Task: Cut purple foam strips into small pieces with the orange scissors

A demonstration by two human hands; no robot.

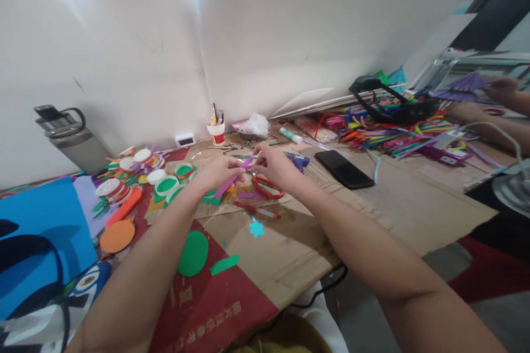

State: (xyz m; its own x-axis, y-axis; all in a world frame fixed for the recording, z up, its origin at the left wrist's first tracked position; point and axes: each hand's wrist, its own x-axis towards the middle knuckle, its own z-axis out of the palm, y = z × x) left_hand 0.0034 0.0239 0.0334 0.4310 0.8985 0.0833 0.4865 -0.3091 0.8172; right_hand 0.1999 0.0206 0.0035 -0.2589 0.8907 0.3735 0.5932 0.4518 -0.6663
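Observation:
Both hands meet over the cardboard-covered table. My left hand (221, 175) pinches a purple paper strip (226, 186), whose loose end hangs down to the left. The fingers of my right hand (267, 164) are closed on the strip's upper end, close to the left fingertips. Just below my right hand lie orange-handled scissors (269, 187), partly hidden by it. A red pen (257, 209) and a blue star-shaped cutout (256, 228) rest nearer the front. Small purple paper pieces (247, 196) are beside the scissors. Green-filled paper rings (167, 186) stand left of my left hand.
A grey bottle (70, 140) stands at the left, near blue paper (45, 220). A cup of pens (216, 132) is by the wall. Right of my hands lies a black phone (343, 169), then colourful pipe cleaners (372, 132). Another person's hands (503, 91) show at far right.

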